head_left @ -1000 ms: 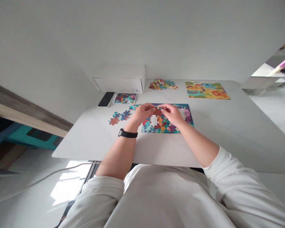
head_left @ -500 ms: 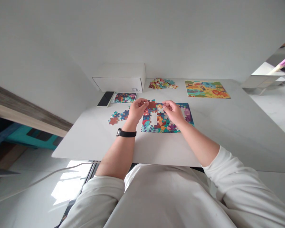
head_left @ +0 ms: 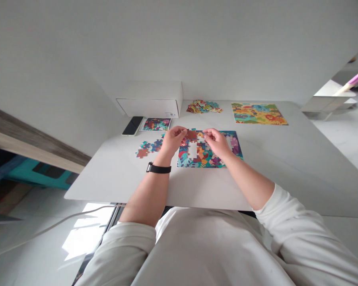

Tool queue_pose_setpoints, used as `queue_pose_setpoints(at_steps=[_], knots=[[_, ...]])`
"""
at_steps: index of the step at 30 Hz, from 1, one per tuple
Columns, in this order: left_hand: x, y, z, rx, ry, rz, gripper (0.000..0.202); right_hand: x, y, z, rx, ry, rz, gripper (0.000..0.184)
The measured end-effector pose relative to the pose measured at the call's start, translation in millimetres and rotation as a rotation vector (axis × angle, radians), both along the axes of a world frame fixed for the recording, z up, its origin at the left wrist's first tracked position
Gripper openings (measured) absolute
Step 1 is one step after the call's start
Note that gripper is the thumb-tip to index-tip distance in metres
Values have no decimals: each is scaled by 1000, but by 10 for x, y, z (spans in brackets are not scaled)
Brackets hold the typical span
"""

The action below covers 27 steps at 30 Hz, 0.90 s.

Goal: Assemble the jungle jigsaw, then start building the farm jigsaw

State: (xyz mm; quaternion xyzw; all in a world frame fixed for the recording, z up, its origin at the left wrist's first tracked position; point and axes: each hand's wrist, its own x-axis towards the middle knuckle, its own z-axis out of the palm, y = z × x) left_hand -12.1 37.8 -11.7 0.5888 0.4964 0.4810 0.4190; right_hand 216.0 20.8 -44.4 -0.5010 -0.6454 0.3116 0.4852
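Observation:
A partly built colourful jigsaw puzzle (head_left: 210, 159) lies flat on the white table (head_left: 286, 159), with a white gap near its middle. My left hand (head_left: 172, 141), a black band on its wrist, pinches a brown puzzle piece (head_left: 191, 135) over the puzzle's upper left part. My right hand (head_left: 216, 141) has its fingers pinched together just right of that piece, touching the puzzle's top area; whether it holds a piece of its own is unclear.
Loose puzzle pieces (head_left: 147, 147) lie left of the puzzle. A small picture card (head_left: 156, 124), a black phone (head_left: 133, 125) and a white box (head_left: 150, 99) sit at the back left. Another pile of pieces (head_left: 203, 106) and a finished yellow puzzle (head_left: 257, 113) lie at the back.
Both hands moved away from me, from the puzzle's middle to its upper left part, carrying the brown piece along. The gap in the middle is now uncovered.

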Motion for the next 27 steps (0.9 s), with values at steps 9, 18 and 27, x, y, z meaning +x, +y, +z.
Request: queue_pose_setpoints(at_steps=[9,18,27], knots=[[23,33,-49,-27,-24,-14,28,-14,-12,2,-36,5,67,28],[19,3,-19,-30,-14,-8,28,-6,-18,2,-42,1,83,26],[20,35,-83,-33,-6,-37,33,-50,-16,-14,-105,49,102,20]])
